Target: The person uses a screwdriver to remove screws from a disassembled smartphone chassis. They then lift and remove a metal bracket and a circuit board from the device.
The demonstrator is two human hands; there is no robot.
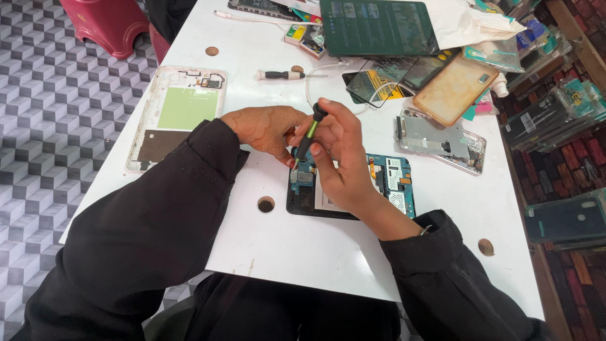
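Opened tablet (pixel 353 189) lies flat on my desk (pixel 315 252), thin, fragile; left hand (pixel 265 129) steadies its edge, right hand (pixel 341 155) pinches a light screwdriver (pixel 309 136).

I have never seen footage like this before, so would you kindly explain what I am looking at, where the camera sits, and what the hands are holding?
There is no machine here: a person in black sleeves works with two bare hands. The single picture comes from a camera on that person's head, looking down at a white table.

The right hand holds a small screwdriver with a green and black handle, its tip pointing down into an opened tablet whose blue circuit boards show. The left hand rests at the tablet's upper left corner, beside the tip.

Around them lie a removed white back cover, a second screwdriver, a metal frame part, a tan phone case and a dark tablet at the far edge.
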